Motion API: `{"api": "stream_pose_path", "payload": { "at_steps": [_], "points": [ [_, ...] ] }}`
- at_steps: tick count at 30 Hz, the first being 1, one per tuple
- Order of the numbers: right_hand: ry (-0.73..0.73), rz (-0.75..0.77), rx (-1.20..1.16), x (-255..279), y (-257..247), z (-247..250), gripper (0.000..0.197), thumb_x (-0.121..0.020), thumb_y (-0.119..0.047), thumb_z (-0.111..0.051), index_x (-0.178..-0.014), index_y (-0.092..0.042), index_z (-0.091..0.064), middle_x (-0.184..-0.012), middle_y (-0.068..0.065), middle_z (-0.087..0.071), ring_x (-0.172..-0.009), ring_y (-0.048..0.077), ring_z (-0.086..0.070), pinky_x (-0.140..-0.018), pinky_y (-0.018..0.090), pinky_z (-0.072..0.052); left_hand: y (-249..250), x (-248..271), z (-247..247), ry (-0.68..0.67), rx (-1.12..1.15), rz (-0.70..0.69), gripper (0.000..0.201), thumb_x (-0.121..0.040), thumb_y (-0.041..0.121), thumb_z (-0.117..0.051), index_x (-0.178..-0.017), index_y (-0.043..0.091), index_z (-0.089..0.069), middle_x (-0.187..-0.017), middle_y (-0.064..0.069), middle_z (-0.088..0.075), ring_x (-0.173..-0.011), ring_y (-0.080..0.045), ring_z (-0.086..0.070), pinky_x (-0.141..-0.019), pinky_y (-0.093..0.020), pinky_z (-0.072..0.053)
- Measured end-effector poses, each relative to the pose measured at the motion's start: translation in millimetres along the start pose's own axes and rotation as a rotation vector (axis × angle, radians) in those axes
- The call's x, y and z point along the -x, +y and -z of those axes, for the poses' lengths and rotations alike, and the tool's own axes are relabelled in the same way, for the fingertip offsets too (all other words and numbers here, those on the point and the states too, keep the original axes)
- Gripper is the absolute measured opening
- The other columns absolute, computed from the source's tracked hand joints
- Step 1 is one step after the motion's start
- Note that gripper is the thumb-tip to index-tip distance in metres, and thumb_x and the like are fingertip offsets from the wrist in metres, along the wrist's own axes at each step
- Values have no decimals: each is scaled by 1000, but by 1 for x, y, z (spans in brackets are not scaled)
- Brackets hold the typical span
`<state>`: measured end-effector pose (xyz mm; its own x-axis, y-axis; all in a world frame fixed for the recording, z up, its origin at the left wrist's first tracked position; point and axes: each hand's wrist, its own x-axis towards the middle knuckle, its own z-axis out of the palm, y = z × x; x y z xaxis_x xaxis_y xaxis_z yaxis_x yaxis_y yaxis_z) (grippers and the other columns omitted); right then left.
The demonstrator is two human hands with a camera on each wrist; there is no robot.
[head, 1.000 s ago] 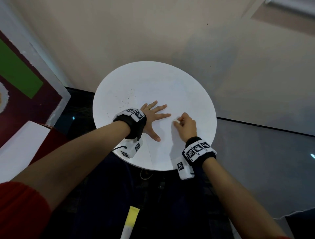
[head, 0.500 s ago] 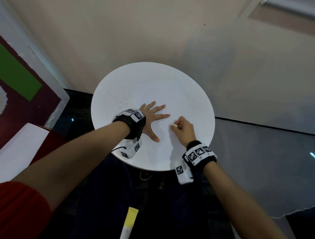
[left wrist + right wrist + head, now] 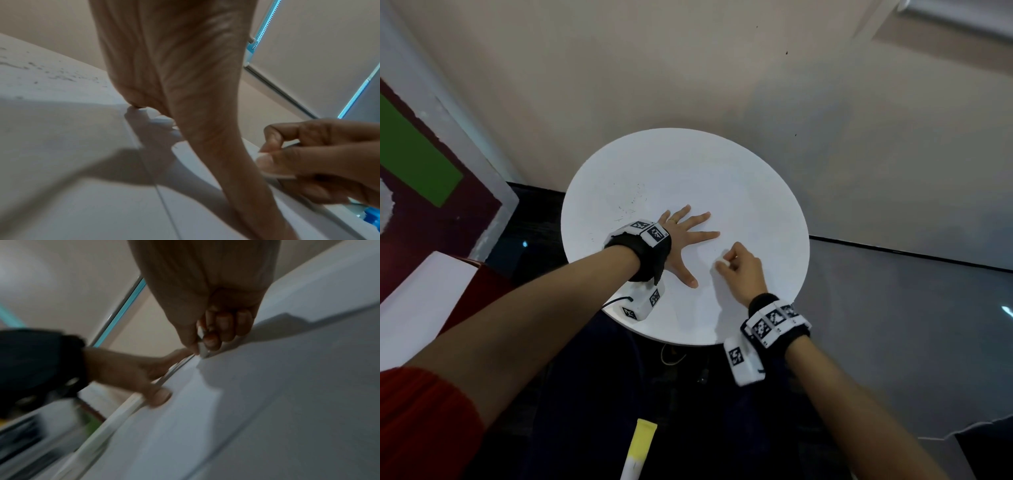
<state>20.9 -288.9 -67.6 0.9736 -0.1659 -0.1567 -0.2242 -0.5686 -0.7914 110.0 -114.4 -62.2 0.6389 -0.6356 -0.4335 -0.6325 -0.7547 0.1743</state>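
Observation:
A round white table carries a white sheet that barely stands out from the tabletop. My left hand lies flat on the sheet with fingers spread; in the right wrist view its thumb presses down. To its right, my right hand pinches a corner of the sheet between thumb and fingers, a little above the table. That lifted corner shows at the fingertips, and from the left wrist as a pale bit of corner in the right hand.
Small dark marks speckle the table's left part. A beige wall stands just behind the table. A red box with a white top sits at the left. A yellow and white tube lies below, near my lap.
The right hand has drawn slightly toward me and to the left, still pinching the corner. The left hand stays flat in the same spot.

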Motion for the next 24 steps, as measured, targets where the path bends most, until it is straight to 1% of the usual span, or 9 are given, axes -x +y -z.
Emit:
{"api": "stream_pose_path", "payload": {
  "at_steps": [3,7,11,14,15,17,19,22,24],
  "points": [
    [121,-64,-6,-21,6,13,20,-87,-10,-59,-75,-15,-44,-68,1,-50,-67,22,-47,-67,29,-39,-1,0,0,-1,23,-3,119,-58,78,-69,-149,50,2,-159,11,22,-145,-28,23,-115,-56,9],
    [32,-28,4,-17,4,-1,15,-88,-11,-59,-82,-11,-45,-68,-1,-48,-72,22,-47,-69,34,-41,-2,0,-1,0,4,-8,120,-58,78,-69,-149,50,3,-158,11,22,-145,-29,23,-114,-56,9],
    [140,-85,24,-32,8,12,12,-90,-13,-57,-85,-11,-45,-77,8,-53,-73,24,-49,-68,30,-37,-3,0,0,-8,18,-13,121,-57,79,-69,-149,50,4,-158,12,23,-145,-28,24,-114,-57,10],
    [-36,5,10,-18,-1,-8,18,-88,-12,-59,-80,-15,-43,-69,2,-50,-69,21,-45,-66,32,-38,-3,-4,0,-9,-22,-9,124,-56,81,-68,-149,50,7,-158,11,24,-145,-30,23,-114,-58,8],
    [-45,5,13,-19,-1,-9,19,-88,-13,-60,-79,-16,-44,-68,1,-50,-70,21,-46,-67,34,-40,-3,-4,0,-10,-25,-7,124,-56,81,-68,-149,49,7,-158,11,24,-145,-30,23,-114,-58,8],
    [28,-38,12,-32,2,1,16,-87,-15,-62,-81,-14,-47,-70,2,-50,-73,23,-49,-70,35,-42,-3,-3,1,-12,-13,-7,123,-56,80,-69,-149,50,6,-158,11,23,-145,-29,23,-114,-58,9],
    [97,-66,-3,-36,3,4,16,-88,-14,-60,-81,-14,-46,-74,5,-51,-75,24,-48,-68,32,-40,-2,-2,1,-14,0,-11,124,-56,80,-69,-149,50,6,-158,12,23,-145,-29,24,-114,-58,10],
    [-17,-21,-7,-26,-7,-9,26,-88,-11,-58,-72,-21,-40,-64,-1,-46,-67,21,-42,-63,28,-35,-3,-3,1,-15,-11,-10,124,-56,79,-69,-149,49,6,-158,12,24,-145,-29,24,-114,-58,9],
    [-5,-35,6,-34,-4,-1,23,-87,-13,-61,-74,-18,-44,-61,-3,-45,-64,20,-43,-62,27,-35,-3,-2,3,-21,-3,-13,123,-57,78,-70,-149,49,6,-158,12,24,-144,-28,25,-114,-57,10]
  ]
}}
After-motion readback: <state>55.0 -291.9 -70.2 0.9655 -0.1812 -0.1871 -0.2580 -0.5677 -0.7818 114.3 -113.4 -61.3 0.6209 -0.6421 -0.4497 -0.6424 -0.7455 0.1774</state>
